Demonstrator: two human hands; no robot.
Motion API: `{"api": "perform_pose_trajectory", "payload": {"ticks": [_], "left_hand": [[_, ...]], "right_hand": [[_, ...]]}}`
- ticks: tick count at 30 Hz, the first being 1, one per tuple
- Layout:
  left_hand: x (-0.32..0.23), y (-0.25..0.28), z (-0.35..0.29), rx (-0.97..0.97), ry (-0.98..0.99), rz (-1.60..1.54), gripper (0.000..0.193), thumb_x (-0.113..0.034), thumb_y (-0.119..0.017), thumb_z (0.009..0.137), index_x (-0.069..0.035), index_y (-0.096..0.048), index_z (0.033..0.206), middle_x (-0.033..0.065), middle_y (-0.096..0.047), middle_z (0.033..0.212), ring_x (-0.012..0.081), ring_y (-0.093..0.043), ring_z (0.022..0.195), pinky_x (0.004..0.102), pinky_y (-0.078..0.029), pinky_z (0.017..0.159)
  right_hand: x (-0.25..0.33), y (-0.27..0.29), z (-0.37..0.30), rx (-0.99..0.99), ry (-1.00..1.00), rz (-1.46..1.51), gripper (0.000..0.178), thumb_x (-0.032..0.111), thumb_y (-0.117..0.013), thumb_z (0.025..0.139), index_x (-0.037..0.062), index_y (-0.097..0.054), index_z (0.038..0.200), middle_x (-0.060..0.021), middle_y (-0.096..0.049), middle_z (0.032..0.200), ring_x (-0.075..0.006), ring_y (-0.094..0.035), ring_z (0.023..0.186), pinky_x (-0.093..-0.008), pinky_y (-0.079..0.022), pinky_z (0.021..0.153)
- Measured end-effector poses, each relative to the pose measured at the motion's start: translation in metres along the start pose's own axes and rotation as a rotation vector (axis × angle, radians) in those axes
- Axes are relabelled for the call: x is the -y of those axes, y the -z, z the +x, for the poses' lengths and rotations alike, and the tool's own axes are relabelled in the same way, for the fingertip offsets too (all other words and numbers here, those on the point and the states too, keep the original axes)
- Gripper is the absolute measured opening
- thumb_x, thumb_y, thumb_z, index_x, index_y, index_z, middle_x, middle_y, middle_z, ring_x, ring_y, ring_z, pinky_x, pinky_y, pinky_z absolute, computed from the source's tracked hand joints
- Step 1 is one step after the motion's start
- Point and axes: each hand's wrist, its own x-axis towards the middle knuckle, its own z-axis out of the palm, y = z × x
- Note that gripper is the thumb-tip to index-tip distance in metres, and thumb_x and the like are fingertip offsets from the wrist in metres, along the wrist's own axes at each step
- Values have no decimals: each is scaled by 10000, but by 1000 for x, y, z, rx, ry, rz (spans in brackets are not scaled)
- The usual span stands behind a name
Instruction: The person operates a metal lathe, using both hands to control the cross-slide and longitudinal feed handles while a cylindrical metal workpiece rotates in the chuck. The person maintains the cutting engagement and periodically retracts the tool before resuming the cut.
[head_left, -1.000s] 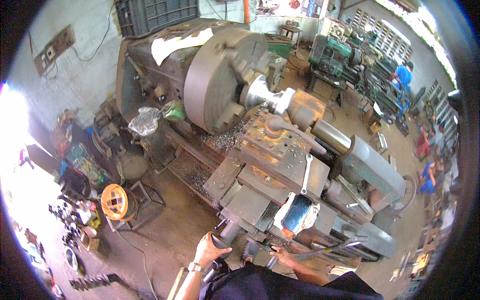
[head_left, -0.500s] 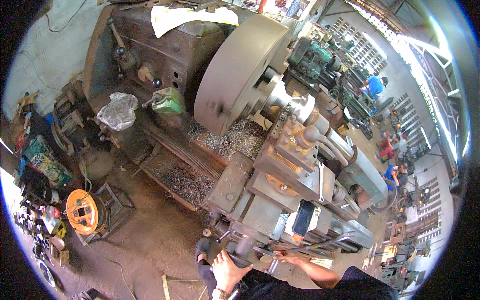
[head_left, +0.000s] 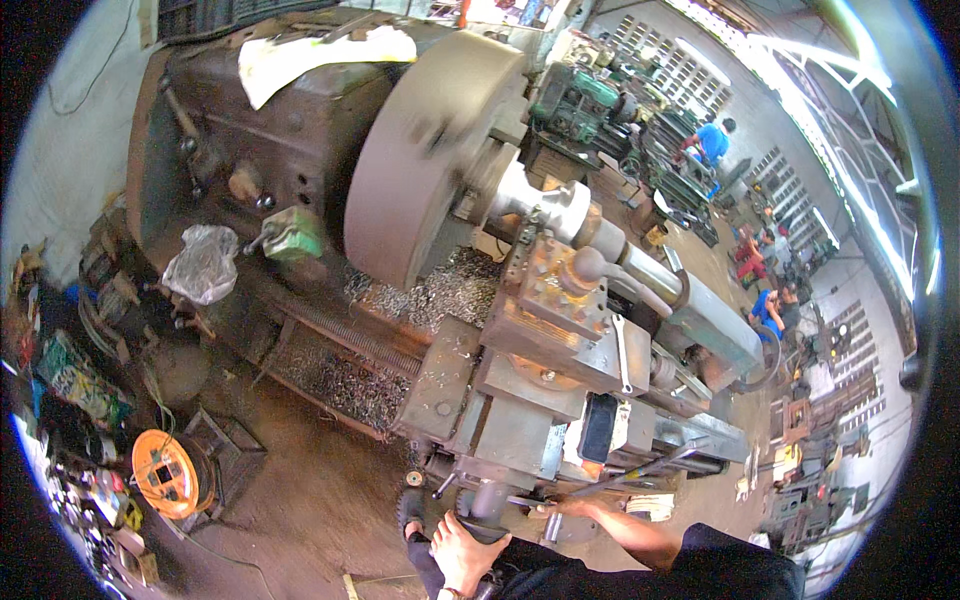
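Orange is showing on a cable reel (head_left: pixel 165 474) at far left; a crumpled clear plastic bag (head_left: pixel 201 264) and a small green box (head_left: pixel 293 234) are sitting further along, and a big round chuck (head_left: pixel 410 170) is blurring. My left hand (head_left: pixel 461 556) is gripping the dark rim of a handwheel (head_left: pixel 484 530) in front of the steel carriage (head_left: pixel 512 432). Beyond, a shiny workpiece (head_left: pixel 566 210) is jutting from the chuck. My right hand (head_left: pixel 568 506), apart from the left, is meeting a metal bar (head_left: pixel 525 501); how tightly, I can't tell. Rightward, a dark phone (head_left: pixel 598 428) and a wrench (head_left: pixel 623 355) are lying.

Hands (head_left: pixel 464 558) at handwheel (head_left: pixel 484 530), large lathe (head_left: pixel 445 375), wrench (head_left: pixel 622 353) on top, metal shavings (head_left: pixel 440 292) below
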Motion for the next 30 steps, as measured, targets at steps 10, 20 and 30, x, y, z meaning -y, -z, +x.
{"api": "perform_pose_trajectory", "payload": {"ticks": [10, 20, 30], "left_hand": [[0, -5, -1, -25, -56, 39, 1183, -612, -877, 540, 111, -399, 1346, 262, -555, 1252, 385, -541, 1202, 432, -442, 1031], [2, -13, 2, 3, -47, 120, 1151, -601, -874, 569, 114, -405, 1340, 277, -531, 1307, 386, -537, 1227, 440, -462, 1027], [2, -13, -1, -48, -78, 75, 1110, -586, -880, 567, 117, -453, 1312, 283, -577, 1251, 381, -566, 1197, 435, -468, 1018]], "right_hand": [[-7, -5, -13, -15, -70, 254, 1183, 938, -517, 650, 40, -503, 1421, -222, -484, 1451, -365, -339, 1431, -490, -272, 1178], [-36, -17, 7, -64, -188, 206, 1184, 912, -581, 617, 3, -540, 1375, -298, -546, 1357, -413, -533, 1272, -438, -424, 1080], [-55, -31, 23, -142, -79, 249, 1101, 862, -626, 640, 3, -584, 1327, -309, -597, 1280, -393, -587, 1214, -417, -460, 1026]]}}
